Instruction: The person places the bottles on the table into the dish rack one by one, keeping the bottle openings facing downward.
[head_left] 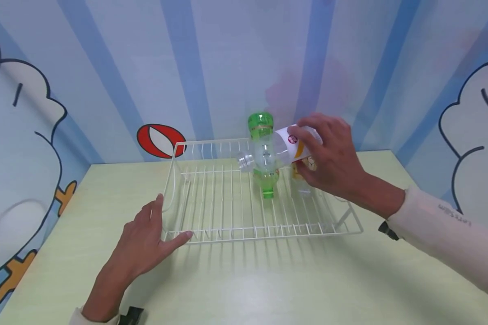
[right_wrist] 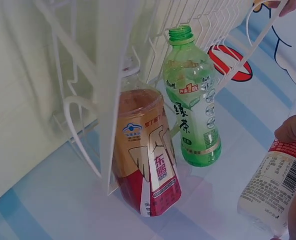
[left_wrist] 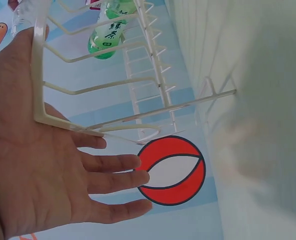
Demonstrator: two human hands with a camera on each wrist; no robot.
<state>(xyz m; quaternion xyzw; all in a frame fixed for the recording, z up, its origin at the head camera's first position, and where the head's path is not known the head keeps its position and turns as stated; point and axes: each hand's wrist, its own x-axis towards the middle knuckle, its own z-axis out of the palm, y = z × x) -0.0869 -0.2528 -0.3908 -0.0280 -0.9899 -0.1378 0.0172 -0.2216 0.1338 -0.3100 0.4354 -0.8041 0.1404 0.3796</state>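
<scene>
My right hand (head_left: pixel 333 155) grips a clear plastic bottle (head_left: pixel 282 146) with a white label, tilted sideways so its open neck points left. The bottle hangs above a white wire rack (head_left: pixel 236 240). In the rack lies a green plastic bottle (right_wrist: pixel 193 100), its neck toward me. To its right lies a bottle with a gold and red label (right_wrist: pixel 145 155), mostly behind my right hand in the head view. My left hand (head_left: pixel 142 243) is at the rack's front left corner, fingers straight and spread, thumb by the front rail. In the left wrist view the palm (left_wrist: pixel 42 170) is by the rack's bars.
The rack stands on a pale yellow-green table (head_left: pixel 244 289) near its back edge. Behind it rises a blue striped backdrop (head_left: pixel 236 67) with a red and white ball (head_left: pixel 161 141) and white cartoon figures (head_left: pixel 20 149) printed on it.
</scene>
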